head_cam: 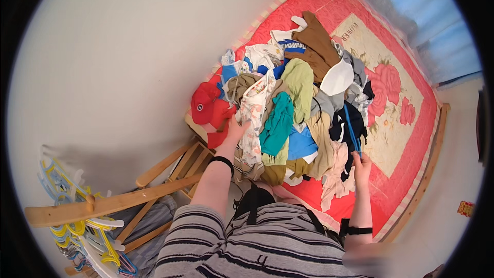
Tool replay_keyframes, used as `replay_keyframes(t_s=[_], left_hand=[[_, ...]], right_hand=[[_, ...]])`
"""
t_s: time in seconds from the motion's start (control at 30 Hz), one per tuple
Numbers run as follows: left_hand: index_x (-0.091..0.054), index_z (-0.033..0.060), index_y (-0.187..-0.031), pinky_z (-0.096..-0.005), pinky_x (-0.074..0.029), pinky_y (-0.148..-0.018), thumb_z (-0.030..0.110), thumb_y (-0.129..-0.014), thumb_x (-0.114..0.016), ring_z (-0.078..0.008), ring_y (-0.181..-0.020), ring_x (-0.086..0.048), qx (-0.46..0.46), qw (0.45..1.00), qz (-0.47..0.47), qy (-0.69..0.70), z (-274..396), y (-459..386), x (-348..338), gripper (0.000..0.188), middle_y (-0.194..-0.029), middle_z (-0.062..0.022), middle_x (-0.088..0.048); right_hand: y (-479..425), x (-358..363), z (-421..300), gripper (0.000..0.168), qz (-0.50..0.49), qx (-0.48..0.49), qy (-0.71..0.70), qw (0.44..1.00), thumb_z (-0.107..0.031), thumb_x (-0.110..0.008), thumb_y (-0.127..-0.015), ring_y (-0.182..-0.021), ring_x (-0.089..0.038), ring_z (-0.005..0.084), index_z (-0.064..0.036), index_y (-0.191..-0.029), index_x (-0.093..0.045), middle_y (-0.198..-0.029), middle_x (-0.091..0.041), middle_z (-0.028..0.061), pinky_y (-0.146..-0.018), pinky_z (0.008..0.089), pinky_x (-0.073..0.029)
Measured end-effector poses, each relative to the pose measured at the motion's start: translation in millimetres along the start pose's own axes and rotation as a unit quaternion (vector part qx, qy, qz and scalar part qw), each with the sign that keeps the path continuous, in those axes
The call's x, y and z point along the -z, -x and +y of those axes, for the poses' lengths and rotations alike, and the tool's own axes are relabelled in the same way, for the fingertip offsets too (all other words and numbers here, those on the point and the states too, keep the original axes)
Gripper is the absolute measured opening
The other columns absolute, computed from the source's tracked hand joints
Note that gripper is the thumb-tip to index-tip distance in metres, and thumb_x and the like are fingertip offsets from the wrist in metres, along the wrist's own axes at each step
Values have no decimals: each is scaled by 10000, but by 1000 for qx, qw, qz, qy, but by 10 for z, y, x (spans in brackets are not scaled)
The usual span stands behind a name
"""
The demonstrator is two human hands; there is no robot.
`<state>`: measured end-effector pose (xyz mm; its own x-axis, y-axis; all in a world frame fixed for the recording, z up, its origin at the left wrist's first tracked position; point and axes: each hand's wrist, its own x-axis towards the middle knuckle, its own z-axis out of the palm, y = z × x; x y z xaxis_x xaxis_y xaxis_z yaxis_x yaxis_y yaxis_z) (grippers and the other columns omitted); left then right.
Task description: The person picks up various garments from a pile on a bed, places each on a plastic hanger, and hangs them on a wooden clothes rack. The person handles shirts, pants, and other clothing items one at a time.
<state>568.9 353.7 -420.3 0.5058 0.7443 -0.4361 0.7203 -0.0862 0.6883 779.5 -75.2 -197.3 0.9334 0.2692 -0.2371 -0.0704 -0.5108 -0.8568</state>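
A large heap of clothes [305, 96] lies on the bed before me. My left hand [234, 130] is at the heap's left side, touching a white garment with a coloured print [252, 123]. Its thumb lies over the cloth, and whether the fingers pinch it is unclear. Beside that hand is a red cap [203, 104] with a star badge. My right hand [361, 164] holds one end of a slim blue hanger [349, 125], which lies across a black garment [337, 123]. A teal garment [277, 125] and a pale pink one [335, 170] are between my hands.
Under the heap spreads a red bedcover [405, 154] with a rose print. At lower left, many plastic hangers [85, 224] hang by a wooden rack [115, 202]. A white wall [127, 54] borders the left side; a blue curtain [417, 11] hangs at upper right.
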Motion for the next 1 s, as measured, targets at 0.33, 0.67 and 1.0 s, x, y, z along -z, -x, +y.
replay_keyframes(t_s=[0.33,0.67,1.0], left_hand=[[-552,30,-1212,-434,-469,-897,241,-832,-616,-388,-1067,-575,-86,963,-247,-68,1367,859,-380,439,-1185,-252,-581],[-720,109,-892,-394,-487,-851,387,-807,-645,-322,-970,-608,-202,952,-191,-126,1190,731,-594,300,-1018,-116,-646],[-313,38,-1429,-390,-437,-979,247,-775,-729,-334,-1192,-526,-80,970,-227,-24,1233,-116,-652,803,-1340,-209,-501]], right_hand=[[190,-218,-39,273,-37,-9,28,999,-225,-614,-929,-528,-410,46,-25,-743,-617,-563,-473,-38,-494,234,-322],[156,266,0,273,80,-29,170,982,-208,-658,-895,-499,-453,69,-7,-715,-617,-536,-498,-5,-478,260,-344],[433,-7,5,267,45,-48,122,990,-225,-615,-929,-517,-416,50,-30,-747,-615,-552,-498,-15,-477,248,-307]])
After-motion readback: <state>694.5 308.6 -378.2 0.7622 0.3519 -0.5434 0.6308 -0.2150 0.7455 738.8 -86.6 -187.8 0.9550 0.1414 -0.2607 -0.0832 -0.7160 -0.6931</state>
